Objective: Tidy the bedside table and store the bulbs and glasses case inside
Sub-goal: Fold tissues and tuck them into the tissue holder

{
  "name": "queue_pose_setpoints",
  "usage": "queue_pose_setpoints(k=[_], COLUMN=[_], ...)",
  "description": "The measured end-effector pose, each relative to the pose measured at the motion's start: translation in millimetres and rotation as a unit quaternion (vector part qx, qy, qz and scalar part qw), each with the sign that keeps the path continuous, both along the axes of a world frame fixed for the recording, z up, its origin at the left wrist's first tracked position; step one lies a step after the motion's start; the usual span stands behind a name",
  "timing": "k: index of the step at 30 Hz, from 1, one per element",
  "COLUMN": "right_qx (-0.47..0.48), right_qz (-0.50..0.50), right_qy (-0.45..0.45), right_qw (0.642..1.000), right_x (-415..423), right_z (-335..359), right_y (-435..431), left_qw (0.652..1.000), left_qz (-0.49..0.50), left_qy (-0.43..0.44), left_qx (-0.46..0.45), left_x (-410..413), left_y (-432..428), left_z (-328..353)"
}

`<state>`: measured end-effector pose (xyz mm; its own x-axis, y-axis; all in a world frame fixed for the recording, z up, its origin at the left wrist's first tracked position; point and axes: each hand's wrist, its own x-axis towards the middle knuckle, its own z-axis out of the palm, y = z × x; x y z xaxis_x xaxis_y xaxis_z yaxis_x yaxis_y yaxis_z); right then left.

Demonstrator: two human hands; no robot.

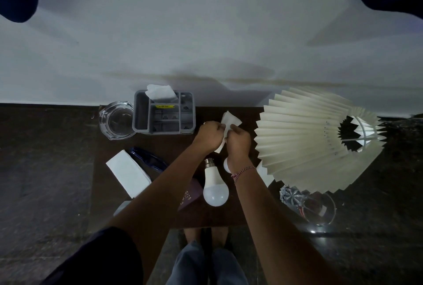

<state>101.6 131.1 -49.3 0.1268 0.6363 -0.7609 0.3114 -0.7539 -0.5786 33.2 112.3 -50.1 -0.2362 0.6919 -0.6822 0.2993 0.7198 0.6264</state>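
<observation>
White tissue [231, 121] is bunched between our hands: our left hand [207, 137] and right hand [238, 142] both pinch it, knuckles close together, above the back of the bedside table [169, 145]. We seem to be folding or balling it. Small finger work with the forearms held high should spare the large bulb [215, 187] lying below our wrists and the smaller bulb [226, 165] half hidden by the right wrist.

A dark blue case [148, 158], probably for the glasses, lies to the left beside a white box [128, 174]. The pleated lampshade [315, 140] crowds the right side, while a grey organiser [163, 115] and a glass ashtray [117, 121] line the back. The only open tabletop is the strip between the organiser and the bulbs, and the large bulb could roll toward the front edge.
</observation>
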Motion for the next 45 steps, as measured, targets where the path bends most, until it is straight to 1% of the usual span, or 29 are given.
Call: queue_pose_setpoints(k=[2,4,7,11,15,18,20,22,24,27,30,32,34,35,37,38,40,42,45], right_qx=[0.028,0.079,0.131,0.146,0.163,0.181,0.207,0.228,0.239,0.266,0.290,0.305,0.286,0.251,0.141,0.085,0.015,-0.011,-0.031], right_qz=[-0.021,-0.031,-0.048,-0.071,-0.063,-0.042,-0.015,0.018,0.045,0.087,0.115,0.111,0.074,0.043,-0.011,-0.024,-0.020,-0.007,0.004], right_qy=[0.008,0.016,0.030,0.067,0.073,0.085,0.080,0.079,0.096,0.117,0.122,0.108,0.092,0.097,0.142,0.166,0.195,0.231,0.275], right_qw=[0.999,0.996,0.990,0.984,0.982,0.979,0.975,0.970,0.965,0.953,0.942,0.940,0.951,0.962,0.980,0.982,0.980,0.973,0.961], right_x=[2.3,2.9,-1.0,-8.5,-18.5,-23.8,-24.5,-25.5,-27.5,-30.5,-36.1,-40.9,-45.2,-47.0,-52.2,-54.8,-60.3,-64.4,-67.3], right_z=[5.3,12.5,24.0,34.7,39.7,44.2,47.1,51.3,57.4,67.5,75.7,79.0,79.7,80.3,80.6,80.5,80.7,81.2,80.3], right_y=[-4.2,-8.3,-12.9,-20.8,-29.6,-36.7,-38.0,-35.8,-31.2,-24.2,-19.8,-18.2,-17.5,-18.1,-20.7,-22.0,-23.2,-22.9,-21.5], left_qw=[1.000,0.999,0.996,0.987,0.986,0.984,0.980,0.974,0.968,0.965,0.963,0.955,0.941,0.934,0.923,0.920,0.921,0.931,0.953], left_qz=[0.007,0.020,0.064,0.134,0.120,0.114,0.130,0.157,0.175,0.190,0.176,0.180,0.190,0.196,0.207,0.210,0.206,0.193,0.191], left_qy=[-0.018,-0.027,-0.025,-0.022,0.036,0.071,0.087,0.092,0.096,0.077,0.127,0.172,0.224,0.248,0.273,0.275,0.267,0.241,0.142], left_qx=[0.008,0.026,0.051,0.086,0.111,0.121,0.125,0.135,0.151,0.162,0.162,0.164,0.167,0.166,0.175,0.182,0.194,0.195,0.187], left_x=[-1.2,-2.0,-4.1,-11.1,-21.1,-28.0,-33.5,-40.7,-49.0,-61.7,-70.1,-73.1,-74.2,-74.2,-73.8,-72.6,-69.2,-66.1,-60.5], left_y=[-3.8,-7.4,-13.2,-21.0,-30.9,-37.2,-40.4,-42.6,-44.2,-43.8,-43.7,-44.5,-45.8,-46.6,-47.5,-48.1,-48.7,-48.8,-49.7], left_z=[2.6,7.1,17.5,30.7,41.2,46.8,49.9,52.2,56.7,65.7,73.9,79.8,84.5,86.4,87.2,87.1,86.5,86.0,85.4])
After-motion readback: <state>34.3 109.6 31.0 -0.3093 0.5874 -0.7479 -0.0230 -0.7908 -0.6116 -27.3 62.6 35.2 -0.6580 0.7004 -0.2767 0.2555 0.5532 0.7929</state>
